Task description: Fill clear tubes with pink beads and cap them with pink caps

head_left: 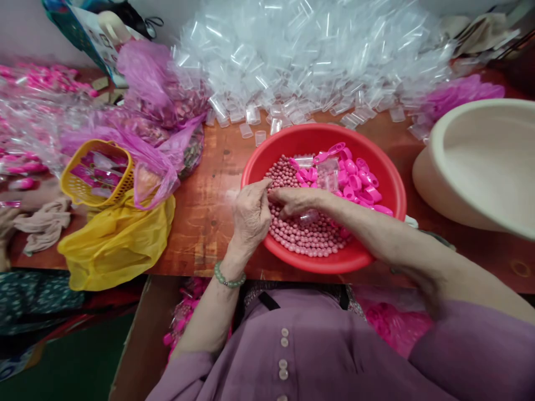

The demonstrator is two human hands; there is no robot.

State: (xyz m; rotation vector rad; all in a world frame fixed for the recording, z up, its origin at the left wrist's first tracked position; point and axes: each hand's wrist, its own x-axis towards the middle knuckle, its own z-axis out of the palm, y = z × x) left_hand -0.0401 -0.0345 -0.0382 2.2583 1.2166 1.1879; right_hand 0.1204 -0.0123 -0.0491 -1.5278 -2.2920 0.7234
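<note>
Basin [388, 184]: red. Beads [307, 234] inside: pale pink, pearly. Caps [355, 181] beside beads: hot pink. Tube pile [309, 61] behind: clear, colourless. Tabletop [209, 195]: reddish-brown, streaked. Basket [69, 181]: yellow, lattice. Bag [117, 245] below basket: yellow. Bag [146, 89] above: translucent purple-pink. Tub [480, 167] at right: cream. Bracelet [228, 278] on wrist: pale green beads. Blouse [326, 351]: mauve, 4 pale buttons.

Heap of clear plastic tubes [317, 50] across the top of the frame, cream basin [480, 161] at right, yellow basket [98, 172] at left, yellow plastic bag [117, 245] below it, purple plastic bag [154, 100] upper left, wooden table [204, 217] underneath.
</note>
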